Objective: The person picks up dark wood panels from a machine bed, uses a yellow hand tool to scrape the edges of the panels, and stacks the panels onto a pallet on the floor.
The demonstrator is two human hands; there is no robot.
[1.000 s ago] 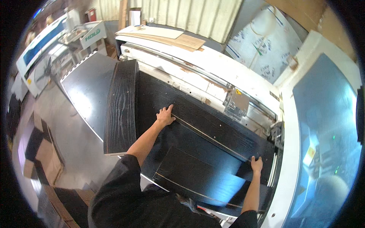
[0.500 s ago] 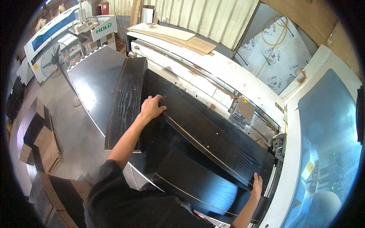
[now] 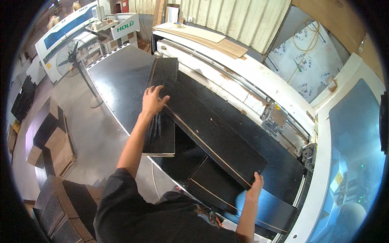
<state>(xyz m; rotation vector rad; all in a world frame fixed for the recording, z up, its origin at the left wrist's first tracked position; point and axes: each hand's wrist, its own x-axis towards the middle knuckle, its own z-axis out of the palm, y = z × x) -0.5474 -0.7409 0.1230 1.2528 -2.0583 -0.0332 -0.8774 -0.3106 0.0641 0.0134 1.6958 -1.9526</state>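
A long dark board (image 3: pixel 219 139) with wood grain and a light line along its near edge lies slantwise between my hands. My left hand (image 3: pixel 152 101) grips its far left end, thumb and fingers bent over the edge. At the near right corner my right hand (image 3: pixel 255 186) holds the other end. The board's left end overlaps a stack of dark boards (image 3: pixel 161 139), covering its middle. Another dark board (image 3: pixel 227 195) lies on the machine's dark bed closer to my body, partly hidden by my right forearm.
A white machine frame (image 3: pixel 259 81) with a rail runs behind the bed, and a blue-tinted cover (image 3: pixel 352 133) rises at right. Light thin sheets (image 3: pixel 194 34) lie on the frame. Left stand a fan (image 3: pixel 71 58) and stacked dark boards (image 3: pixel 50 137) on the floor.
Both hands have moved the long board leftward, and its left end now lies over the stack instead of beside it. The view has shifted too.
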